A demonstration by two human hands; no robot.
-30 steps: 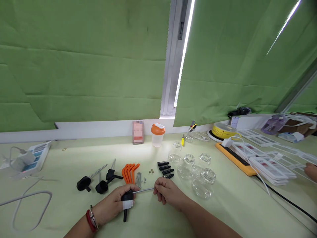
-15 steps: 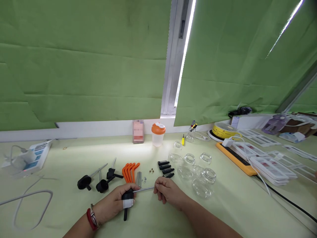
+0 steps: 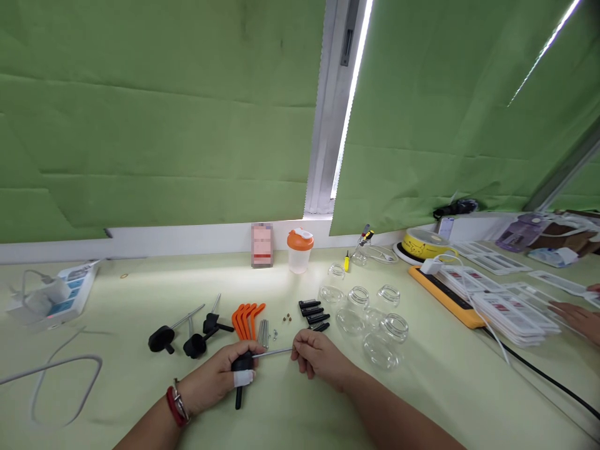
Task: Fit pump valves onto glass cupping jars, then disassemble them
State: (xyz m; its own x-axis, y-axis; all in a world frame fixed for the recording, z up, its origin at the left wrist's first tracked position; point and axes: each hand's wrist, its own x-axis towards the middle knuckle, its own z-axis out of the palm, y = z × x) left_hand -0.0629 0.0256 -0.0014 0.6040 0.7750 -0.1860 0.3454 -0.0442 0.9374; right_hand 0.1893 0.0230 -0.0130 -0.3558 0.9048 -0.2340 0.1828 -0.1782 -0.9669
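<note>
Black, with a slim metal rod reaching out towards three o'clock, the held part is clasped between the thumb and curled fingers of the left hand, while the rod's far end is pinched by the thumb and fingertips of the right hand. Around the held part on the green table, three similar black parts are spread from nine to eleven o'clock, orange handles lined up at twelve, and black ribbed pieces set at two
</note>
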